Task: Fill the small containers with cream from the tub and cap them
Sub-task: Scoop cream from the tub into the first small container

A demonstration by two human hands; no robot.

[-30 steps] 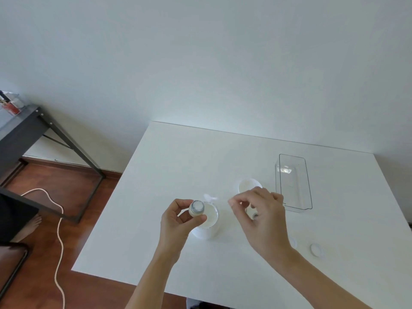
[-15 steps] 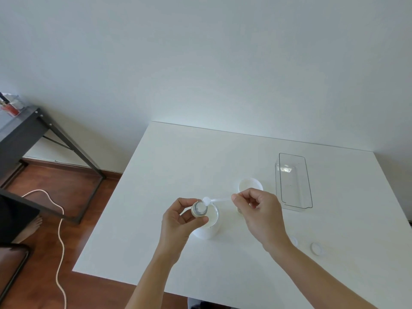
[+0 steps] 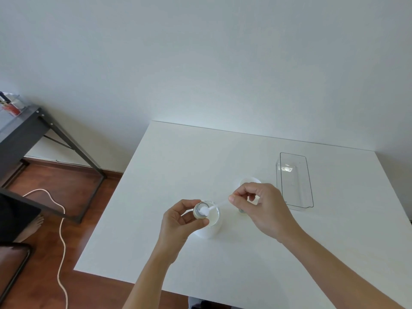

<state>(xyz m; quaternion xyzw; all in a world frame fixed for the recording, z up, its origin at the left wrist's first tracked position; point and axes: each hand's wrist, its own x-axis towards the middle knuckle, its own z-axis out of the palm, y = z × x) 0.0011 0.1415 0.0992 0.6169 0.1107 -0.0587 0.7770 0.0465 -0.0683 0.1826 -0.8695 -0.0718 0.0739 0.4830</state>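
Note:
My left hand (image 3: 178, 221) holds a small round container (image 3: 200, 211) tilted over the open white cream tub (image 3: 210, 228). My right hand (image 3: 260, 208) pinches the end of a thin white spatula (image 3: 215, 207). The spatula's tip, with a blob of cream on it, rests in the small container's mouth. Behind my right hand the white tub lid (image 3: 248, 182) lies on the table, partly hidden. Another small container (image 3: 241, 211) peeks out under my right hand.
A clear, empty rectangular plastic bin (image 3: 294, 181) stands at the right on the white table (image 3: 178, 166). A dark metal desk (image 3: 24, 130) stands to the left, and a white cable (image 3: 61, 241) runs over the wooden floor.
My right hand brought the spatula leftward from above the tub, and its cream-loaded tip now sits in the small container. My left hand kept the container almost still.

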